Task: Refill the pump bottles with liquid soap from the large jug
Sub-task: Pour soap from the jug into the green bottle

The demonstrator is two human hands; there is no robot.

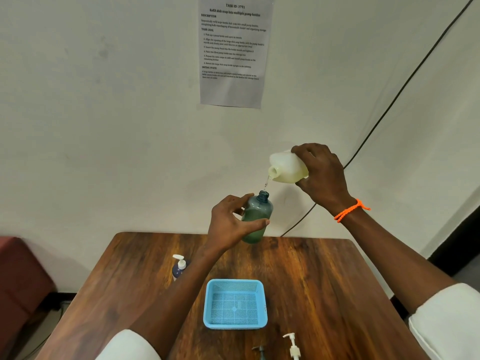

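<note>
My left hand (231,224) grips a dark translucent pump bottle (255,216) with no pump on it, held above the table's far edge. Greenish liquid fills most of it. My right hand (322,175) holds the white jug (287,166) tipped on its side, spout down-left, just above the bottle's open neck. A thin stream of soap runs from the spout into the neck. A second bottle (179,267), dark blue with a white pump fitted, stands on the table at the left.
A blue mesh basket (235,323) sits on the wooden table (324,294). A loose white pump head (293,345) and a dark pump head (259,350) lie near the front edge. A cable runs along the wall behind.
</note>
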